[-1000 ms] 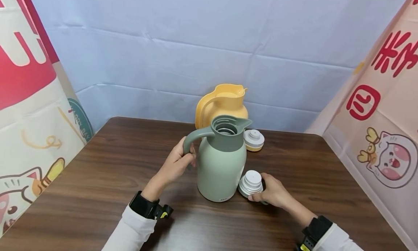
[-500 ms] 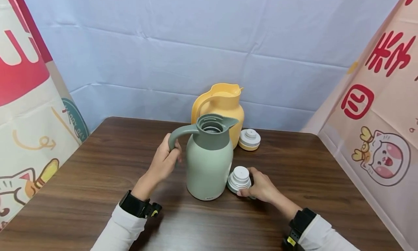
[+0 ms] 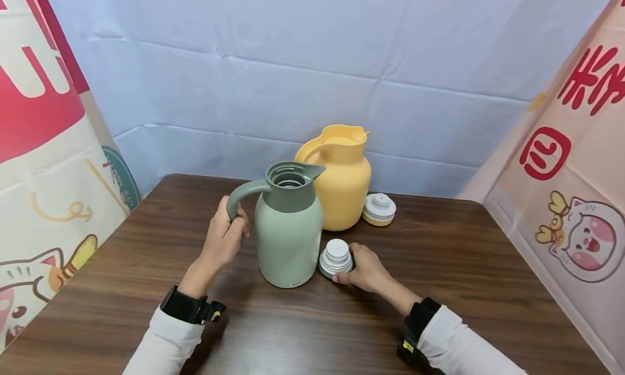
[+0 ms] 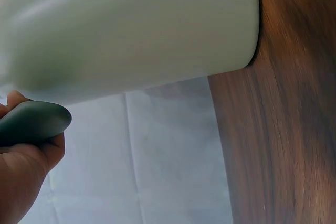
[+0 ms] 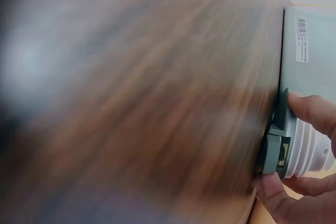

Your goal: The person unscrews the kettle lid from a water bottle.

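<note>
A light green thermos jug (image 3: 289, 239) stands upright on the table, its top uncovered and its spout pointing right. My left hand (image 3: 223, 235) grips the jug's dark green handle (image 3: 246, 189); in the left wrist view the fingers wrap the handle's lower end (image 4: 37, 121). Just right of the jug, its lid (image 3: 336, 257) sits upside down with the white stepped stopper upward. My right hand (image 3: 365, 269) holds this lid by its right side, thumb in front. The right wrist view shows fingers on the lid's green rim (image 5: 283, 111), beside the jug's labelled wall.
Behind the green jug stands a yellow jug (image 3: 344, 190), also uncovered. A white and yellow lid (image 3: 379, 209) lies upturned at its right. The brown wooden table (image 3: 459, 245) ends at a pale blue cloth (image 3: 244, 93), with printed cloths on both sides.
The green jug and its lid have moved left together across the table, each still held by the same hand. More of the yellow jug shows now.
</note>
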Demonstrator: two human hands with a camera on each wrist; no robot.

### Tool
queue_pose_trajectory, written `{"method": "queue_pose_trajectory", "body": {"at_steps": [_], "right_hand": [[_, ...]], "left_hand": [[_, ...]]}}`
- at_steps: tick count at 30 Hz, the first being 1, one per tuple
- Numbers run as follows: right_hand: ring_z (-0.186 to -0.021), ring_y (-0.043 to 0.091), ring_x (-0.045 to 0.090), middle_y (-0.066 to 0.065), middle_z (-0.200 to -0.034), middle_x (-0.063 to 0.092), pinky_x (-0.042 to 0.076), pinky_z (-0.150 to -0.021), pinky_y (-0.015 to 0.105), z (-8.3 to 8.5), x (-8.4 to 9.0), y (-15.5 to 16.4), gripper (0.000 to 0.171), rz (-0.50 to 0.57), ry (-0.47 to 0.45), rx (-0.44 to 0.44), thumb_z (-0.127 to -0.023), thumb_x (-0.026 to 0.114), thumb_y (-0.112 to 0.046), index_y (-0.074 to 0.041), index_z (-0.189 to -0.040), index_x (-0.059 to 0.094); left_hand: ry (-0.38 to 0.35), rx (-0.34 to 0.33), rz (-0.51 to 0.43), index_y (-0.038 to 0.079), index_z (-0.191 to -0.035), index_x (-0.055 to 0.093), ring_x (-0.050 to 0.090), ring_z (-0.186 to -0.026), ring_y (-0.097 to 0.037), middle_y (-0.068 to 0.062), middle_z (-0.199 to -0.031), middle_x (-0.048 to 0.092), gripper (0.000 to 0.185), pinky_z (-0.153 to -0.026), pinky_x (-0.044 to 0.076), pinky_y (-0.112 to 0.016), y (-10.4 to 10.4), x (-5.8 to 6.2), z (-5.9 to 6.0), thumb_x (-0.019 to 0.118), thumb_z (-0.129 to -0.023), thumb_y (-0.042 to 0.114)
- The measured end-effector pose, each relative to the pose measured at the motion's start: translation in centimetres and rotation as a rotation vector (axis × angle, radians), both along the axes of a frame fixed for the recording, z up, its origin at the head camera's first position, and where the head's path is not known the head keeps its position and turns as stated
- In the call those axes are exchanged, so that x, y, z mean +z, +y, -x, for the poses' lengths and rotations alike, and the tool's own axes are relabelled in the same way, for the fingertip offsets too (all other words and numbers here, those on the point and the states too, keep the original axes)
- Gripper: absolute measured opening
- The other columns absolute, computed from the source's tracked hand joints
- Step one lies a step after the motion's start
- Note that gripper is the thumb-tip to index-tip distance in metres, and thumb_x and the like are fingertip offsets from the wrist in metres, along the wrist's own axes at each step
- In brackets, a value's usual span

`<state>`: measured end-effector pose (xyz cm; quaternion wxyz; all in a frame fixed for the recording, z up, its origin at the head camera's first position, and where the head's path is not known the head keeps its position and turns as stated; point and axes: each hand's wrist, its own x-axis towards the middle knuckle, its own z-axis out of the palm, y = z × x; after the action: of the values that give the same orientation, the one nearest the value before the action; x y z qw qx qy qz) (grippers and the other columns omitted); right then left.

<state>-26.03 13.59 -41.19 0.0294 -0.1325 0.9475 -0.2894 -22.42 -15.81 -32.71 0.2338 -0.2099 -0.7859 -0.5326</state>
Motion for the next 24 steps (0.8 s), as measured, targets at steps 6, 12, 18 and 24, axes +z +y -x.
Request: {"method": "queue_pose_trajectory", "body": {"at_steps": [6, 12, 18, 24], "right_hand": [[-0.110, 0.036, 0.048, 0.020, -0.115, 0.052, 0.040, -0.090, 0.044, 0.5, 0.2, -1.5, 0.074, -0.024, -0.024, 0.049, -0.070, 0.082, -0.021, 0.008, -0.128, 0.046], [-0.112, 0.036, 0.048, 0.020, -0.117, 0.052, 0.040, -0.091, 0.044, 1.2, -0.1, -3.2, 0.073, -0.023, -0.019, 0.094, -0.072, 0.081, -0.021, 0.007, -0.130, 0.047], [-0.116, 0.038, 0.045, 0.020, -0.121, 0.053, 0.038, -0.094, 0.045, 1.8, -0.1, -4.7, 0.074, -0.034, -0.022, 0.112, -0.073, 0.081, -0.023, 0.006, -0.131, 0.046], [-0.111, 0.033, 0.051, 0.016, -0.118, 0.056, 0.041, -0.090, 0.043, 2.9, 0.7, -6.1, 0.071, -0.115, -0.029, 0.124, -0.073, 0.081, -0.028, 0.004, -0.128, 0.049]], "left_hand": [[0.057, 0.109, 0.009, -0.005, -0.087, 0.040, 0.041, -0.049, -0.015, -0.014, -0.060, 0.048, 0.010, -0.050, 0.035, -0.028, -1.2, -0.1, 0.2, 0.031, -0.090, -0.009], [0.074, 0.198, 0.009, -0.002, -0.090, 0.042, 0.038, -0.044, -0.016, -0.009, -0.058, 0.049, 0.009, -0.046, 0.034, -0.028, -3.8, -2.4, 2.2, 0.033, -0.092, -0.005], [0.067, 0.302, -0.002, 0.002, -0.090, 0.043, 0.042, -0.045, -0.019, -0.007, -0.058, 0.049, 0.010, -0.046, 0.034, -0.030, -5.3, -3.2, 3.4, 0.034, -0.092, 0.003], [0.081, 0.397, -0.035, 0.004, -0.087, 0.042, 0.042, -0.046, -0.021, -0.011, -0.059, 0.051, 0.016, -0.046, 0.033, -0.031, -5.7, -3.0, 4.2, 0.032, -0.096, 0.013]]}}
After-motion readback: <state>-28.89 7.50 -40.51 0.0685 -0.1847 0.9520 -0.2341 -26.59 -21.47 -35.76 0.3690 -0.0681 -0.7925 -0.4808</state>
